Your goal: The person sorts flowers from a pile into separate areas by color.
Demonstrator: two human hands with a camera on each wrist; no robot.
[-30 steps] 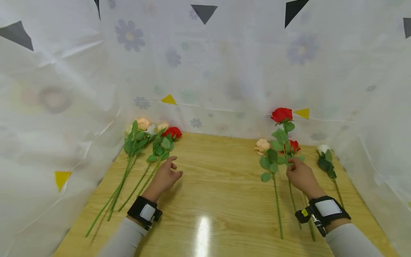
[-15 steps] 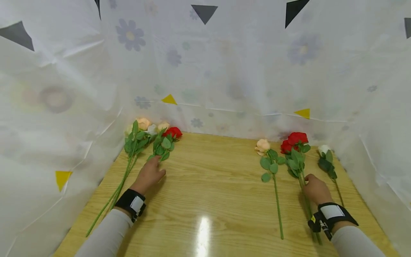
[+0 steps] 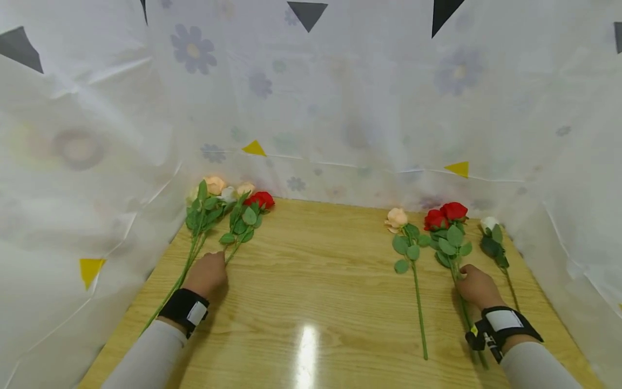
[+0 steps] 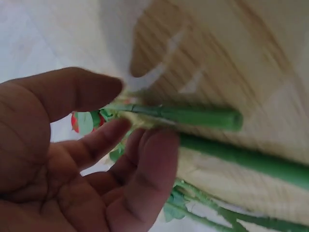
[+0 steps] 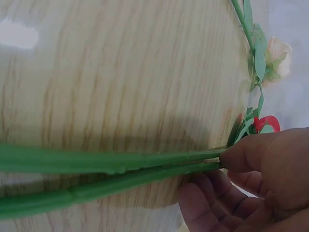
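My left hand (image 3: pixel 208 274) reaches over the stems of a red rose (image 3: pixel 262 200) and a pale peach rose (image 3: pixel 245 188). In the left wrist view, a green stem (image 4: pixel 203 118) runs between the thumb and the bent fingers, with a small gap under the thumb. A second stem (image 4: pixel 251 157) passes at the fingertips. On the right, my right hand (image 3: pixel 478 286) pinches two green stems (image 5: pixel 111 162) side by side between thumb and fingers. They carry two red roses (image 3: pixel 454 211) lying with heads together near the back of the table.
A peach rose (image 3: pixel 397 218) lies left of the right hand, a white rose (image 3: pixel 489 224) right of it. More peach and white roses (image 3: pixel 215 185) lie far left. White floral sheeting (image 3: pixel 350 108) surrounds the wooden table (image 3: pixel 330 281) at back and sides.
The right hand has lowered a raised red rose beside the other red one and moved nearer the body. The left hand has shifted left and nearer, from the leaves down to the stems.
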